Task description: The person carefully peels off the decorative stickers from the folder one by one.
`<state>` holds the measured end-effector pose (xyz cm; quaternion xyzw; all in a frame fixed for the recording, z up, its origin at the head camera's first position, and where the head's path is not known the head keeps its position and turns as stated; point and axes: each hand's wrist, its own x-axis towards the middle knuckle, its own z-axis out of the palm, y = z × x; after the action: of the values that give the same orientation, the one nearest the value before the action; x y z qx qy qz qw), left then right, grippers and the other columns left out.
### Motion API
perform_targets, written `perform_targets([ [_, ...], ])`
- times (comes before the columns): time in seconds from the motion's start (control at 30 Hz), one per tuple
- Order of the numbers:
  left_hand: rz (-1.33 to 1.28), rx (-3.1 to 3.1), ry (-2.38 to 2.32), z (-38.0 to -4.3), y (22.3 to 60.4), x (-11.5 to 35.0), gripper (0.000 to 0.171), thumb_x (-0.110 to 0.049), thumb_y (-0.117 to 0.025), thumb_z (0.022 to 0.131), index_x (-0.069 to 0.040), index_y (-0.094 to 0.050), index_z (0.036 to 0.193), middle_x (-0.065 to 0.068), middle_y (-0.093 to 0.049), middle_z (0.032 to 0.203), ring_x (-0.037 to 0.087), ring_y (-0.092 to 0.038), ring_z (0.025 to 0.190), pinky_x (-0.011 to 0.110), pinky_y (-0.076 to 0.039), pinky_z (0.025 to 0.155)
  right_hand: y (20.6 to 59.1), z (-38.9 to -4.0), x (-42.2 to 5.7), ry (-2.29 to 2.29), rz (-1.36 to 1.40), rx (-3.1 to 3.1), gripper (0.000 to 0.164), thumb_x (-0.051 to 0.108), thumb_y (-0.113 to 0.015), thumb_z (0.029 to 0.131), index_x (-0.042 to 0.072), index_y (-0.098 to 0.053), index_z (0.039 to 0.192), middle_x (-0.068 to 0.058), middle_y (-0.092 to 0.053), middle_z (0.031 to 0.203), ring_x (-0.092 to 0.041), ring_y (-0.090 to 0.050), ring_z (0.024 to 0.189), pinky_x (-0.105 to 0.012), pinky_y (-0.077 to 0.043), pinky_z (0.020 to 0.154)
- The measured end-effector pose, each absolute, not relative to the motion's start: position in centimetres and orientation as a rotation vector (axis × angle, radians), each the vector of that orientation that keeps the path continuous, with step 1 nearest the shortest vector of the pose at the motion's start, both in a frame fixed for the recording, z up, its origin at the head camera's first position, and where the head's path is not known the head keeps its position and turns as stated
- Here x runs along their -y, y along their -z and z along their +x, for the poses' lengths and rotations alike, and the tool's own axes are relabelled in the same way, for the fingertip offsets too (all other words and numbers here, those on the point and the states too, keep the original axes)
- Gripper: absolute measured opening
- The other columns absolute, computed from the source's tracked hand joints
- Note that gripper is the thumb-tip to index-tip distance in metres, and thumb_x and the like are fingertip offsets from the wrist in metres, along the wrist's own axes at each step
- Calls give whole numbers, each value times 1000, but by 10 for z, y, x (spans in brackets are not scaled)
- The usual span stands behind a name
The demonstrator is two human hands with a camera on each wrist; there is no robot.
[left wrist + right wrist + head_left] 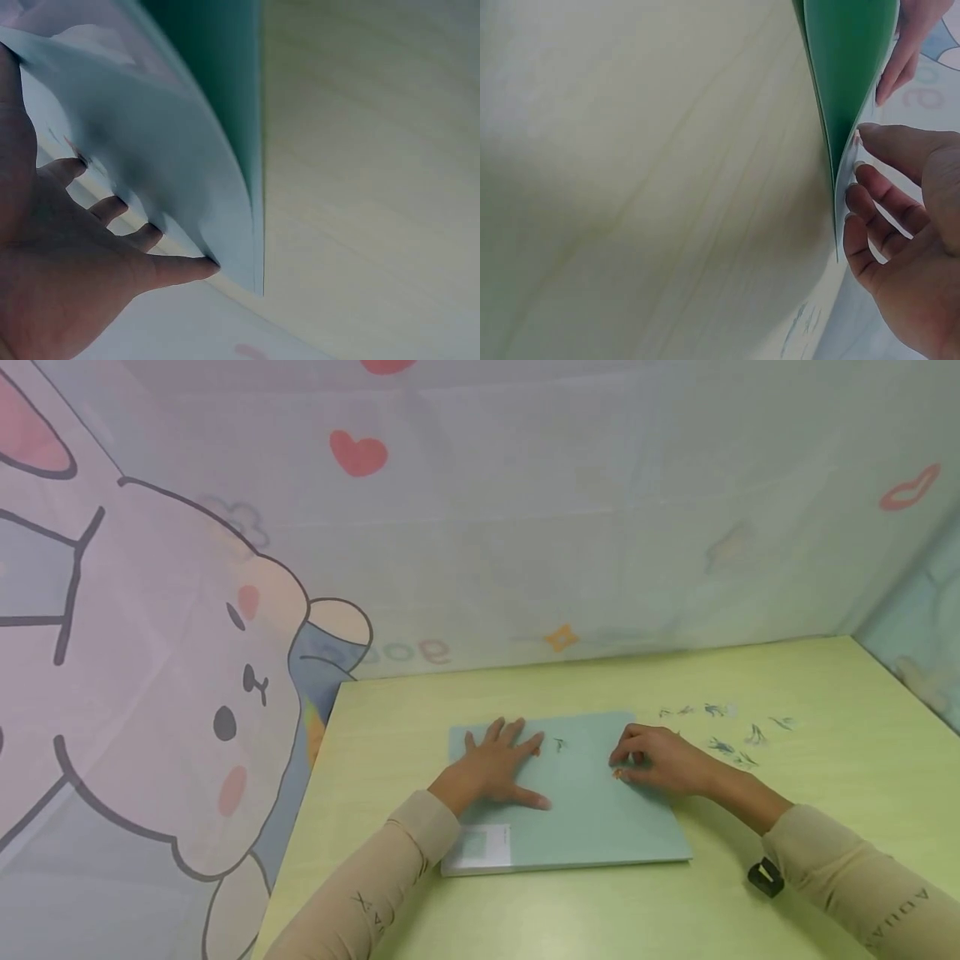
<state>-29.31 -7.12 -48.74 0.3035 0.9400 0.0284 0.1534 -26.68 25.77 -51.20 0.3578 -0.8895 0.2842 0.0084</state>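
Note:
A pale green folder (585, 827) lies on the table with a white label (486, 847) at its lower left corner. My left hand (491, 770) rests on its cover, fingers spread wide and fingertips pressing down. Close to the left fingertips are a small sprig sticker (559, 744) and an orange spot (537, 752). At the folder's right side, my right hand (660, 760) has its thumb and curled fingers at a small orange flower sticker (617, 772), pinched close over the cover. In the right wrist view, the thumb tip (866, 129) meets the cover.
Several loose plant stickers (722, 747) are scattered on the yellow-green table (570, 910) right of the folder. A black object (766, 877) shows beside the right sleeve. Printed cloth (525, 527) hangs behind the table and along its left side.

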Motion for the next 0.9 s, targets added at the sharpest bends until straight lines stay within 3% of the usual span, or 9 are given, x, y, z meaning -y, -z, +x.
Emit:
perform_targets([
  [0.3, 868, -2698, -74, -292, 488, 71, 112, -83, -70, 82, -33, -22, 171, 7, -7, 179, 40, -4, 163, 81, -17, 117, 506, -264, -251, -945, 1127, 2776, 14, 6, -80, 95, 17, -72, 98, 6, -67, 98, -14, -60, 84, -36, -54, 75],
  [0.6, 860, -2700, -78, -292, 488, 70, 111, -81, -70, 83, -33, -24, 171, 8, -8, 178, 40, -5, 163, 81, -16, 117, 504, -262, -247, -1024, 1068, 2792, 20, -4, -73, 96, 15, -68, 94, 7, -70, 86, -8, -61, 75, -27, -49, 65],
  [0.9, 859, -2697, -83, -291, 486, 71, 110, -81, -70, 83, -32, -24, 171, 8, -7, 178, 40, -4, 163, 80, -16, 117, 498, -260, -248, -1032, 989, 2790, 19, -5, -73, 96, 14, -70, 95, 6, -69, 88, -7, -61, 78, -29, -51, 66],
])
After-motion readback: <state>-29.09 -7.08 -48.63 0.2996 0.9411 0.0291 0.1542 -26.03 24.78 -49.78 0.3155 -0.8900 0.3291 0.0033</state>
